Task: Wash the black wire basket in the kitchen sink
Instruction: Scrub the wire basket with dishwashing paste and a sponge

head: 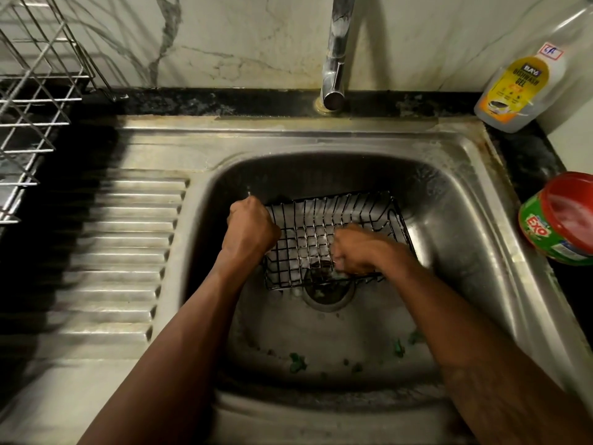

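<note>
At the far left a silver wire dish rack point(30, 101) stands on the dark table point(532, 149), its bars throwing long shadows over the ribbed drainboard point(128, 248) of the steel sink point(321, 139); the drainboard runs up to the basin's left wall. In the basin the left hand point(252, 228) is a tight fist, its grip closed on the left rim of the black wire basket point(324, 220); the basket sits low in the bowl, tilted with its far side raised, its near edge lying over the round drain point(329, 292); foam or wet glare shows white through its grid. Inside the basket, toward the right, the right hand point(359, 250) is curled with knuckles up, pressed against the wire floor; its grip looks closed around something small and dark, perhaps a scrubber, but the blur there makes it hard to tell what. Green flecks point(296, 362) lie scattered on the basin floor nearer the person; both bare forearms reach in from the bottom edge. Above the basket the chrome tap point(335, 59) rises against the marbled wall point(224, 36); to the right a clear bottle with a yellow label point(519, 85) leans in the corner of the table; just below it a green tub with a red lid point(558, 216) lies beside the sink's right rim.
</note>
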A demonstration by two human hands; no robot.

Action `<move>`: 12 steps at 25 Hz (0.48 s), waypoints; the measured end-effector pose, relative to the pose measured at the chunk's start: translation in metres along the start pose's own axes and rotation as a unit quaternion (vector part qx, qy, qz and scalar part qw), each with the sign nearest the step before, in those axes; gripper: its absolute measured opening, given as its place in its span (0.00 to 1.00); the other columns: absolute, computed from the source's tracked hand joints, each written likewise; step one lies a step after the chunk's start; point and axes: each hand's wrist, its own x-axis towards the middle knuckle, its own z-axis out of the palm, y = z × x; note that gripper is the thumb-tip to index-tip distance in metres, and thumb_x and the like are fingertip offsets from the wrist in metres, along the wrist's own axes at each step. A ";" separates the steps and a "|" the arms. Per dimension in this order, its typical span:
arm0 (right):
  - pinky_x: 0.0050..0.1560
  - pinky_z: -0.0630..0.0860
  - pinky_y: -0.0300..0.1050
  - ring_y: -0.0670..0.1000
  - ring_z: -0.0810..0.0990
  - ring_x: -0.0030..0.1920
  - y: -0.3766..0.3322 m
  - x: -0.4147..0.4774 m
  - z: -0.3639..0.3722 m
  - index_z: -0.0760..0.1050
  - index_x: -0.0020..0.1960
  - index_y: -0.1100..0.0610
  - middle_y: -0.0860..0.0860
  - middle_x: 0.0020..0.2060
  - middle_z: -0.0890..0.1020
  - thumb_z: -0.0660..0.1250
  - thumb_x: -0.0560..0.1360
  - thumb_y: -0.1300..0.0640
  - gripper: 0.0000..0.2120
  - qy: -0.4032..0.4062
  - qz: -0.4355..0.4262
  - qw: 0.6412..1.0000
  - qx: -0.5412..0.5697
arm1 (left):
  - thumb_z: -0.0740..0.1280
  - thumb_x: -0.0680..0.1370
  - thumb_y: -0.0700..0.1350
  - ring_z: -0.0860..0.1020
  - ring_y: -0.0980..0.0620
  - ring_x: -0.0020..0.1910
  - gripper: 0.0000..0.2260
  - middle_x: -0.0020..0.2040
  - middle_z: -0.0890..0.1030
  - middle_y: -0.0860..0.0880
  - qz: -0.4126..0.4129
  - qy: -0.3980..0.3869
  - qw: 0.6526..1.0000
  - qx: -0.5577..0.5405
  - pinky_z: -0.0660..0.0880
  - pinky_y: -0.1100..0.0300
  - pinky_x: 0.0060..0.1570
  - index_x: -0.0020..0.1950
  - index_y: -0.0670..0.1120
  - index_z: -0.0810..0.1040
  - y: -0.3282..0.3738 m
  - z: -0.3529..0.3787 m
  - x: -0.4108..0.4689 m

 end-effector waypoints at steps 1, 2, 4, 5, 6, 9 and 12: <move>0.48 0.82 0.48 0.50 0.81 0.43 0.014 -0.003 -0.003 0.75 0.44 0.57 0.52 0.43 0.80 0.72 0.74 0.64 0.06 0.011 0.030 0.999 -0.035 | 0.69 0.74 0.33 0.81 0.46 0.31 0.07 0.44 0.81 0.35 0.005 0.000 1.000 0.003 0.74 0.63 0.21 0.37 0.39 0.75 0.000 -0.001 0.000; 0.46 0.82 0.49 0.51 0.82 0.43 0.024 -0.005 -0.006 0.75 0.42 0.56 0.52 0.43 0.81 0.73 0.73 0.65 0.08 0.024 0.054 0.996 -0.065 | 0.68 0.74 0.33 0.82 0.45 0.32 0.08 0.42 0.81 0.35 0.009 -0.003 1.000 0.008 0.76 0.61 0.23 0.35 0.40 0.74 0.001 -0.002 -0.001; 0.42 0.80 0.47 0.51 0.81 0.41 0.031 -0.006 -0.009 0.72 0.38 0.53 0.51 0.41 0.79 0.73 0.71 0.67 0.13 0.054 0.078 0.992 -0.087 | 0.67 0.74 0.33 0.82 0.42 0.34 0.11 0.40 0.82 0.34 0.019 -0.010 1.000 0.022 0.81 0.57 0.30 0.32 0.40 0.73 0.002 -0.002 -0.001; 0.41 0.78 0.47 0.50 0.80 0.42 0.027 -0.007 -0.009 0.70 0.38 0.53 0.51 0.41 0.78 0.72 0.71 0.67 0.14 0.065 0.076 0.992 -0.078 | 0.66 0.74 0.33 0.82 0.43 0.33 0.11 0.40 0.82 0.34 0.018 -0.012 0.999 0.024 0.81 0.57 0.30 0.32 0.40 0.73 0.002 -0.001 0.000; 0.43 0.78 0.46 0.50 0.79 0.43 0.019 -0.006 -0.007 0.70 0.39 0.53 0.51 0.42 0.77 0.72 0.72 0.66 0.13 0.063 0.060 0.995 -0.058 | 0.67 0.74 0.33 0.82 0.43 0.32 0.09 0.41 0.81 0.34 0.010 -0.013 1.000 0.021 0.81 0.57 0.29 0.33 0.39 0.73 0.002 0.000 0.000; 0.57 0.79 0.46 0.48 0.80 0.50 -0.025 0.002 0.009 0.77 0.46 0.51 0.49 0.47 0.80 0.73 0.75 0.61 0.06 0.006 -0.033 0.998 0.046 | 0.68 0.75 0.33 0.79 0.48 0.28 0.02 0.43 0.79 0.35 -0.012 -0.022 1.000 0.001 0.71 0.64 0.19 0.42 0.36 0.76 0.003 0.000 0.000; 0.58 0.80 0.46 0.47 0.82 0.49 -0.065 0.009 0.022 0.81 0.48 0.53 0.49 0.48 0.84 0.73 0.74 0.64 0.08 -0.010 -0.091 0.990 0.111 | 0.67 0.73 0.32 0.75 0.52 0.26 0.07 0.36 0.78 0.41 -0.006 -0.013 1.000 -0.006 0.63 0.67 0.16 0.35 0.39 0.74 0.006 -0.003 -0.002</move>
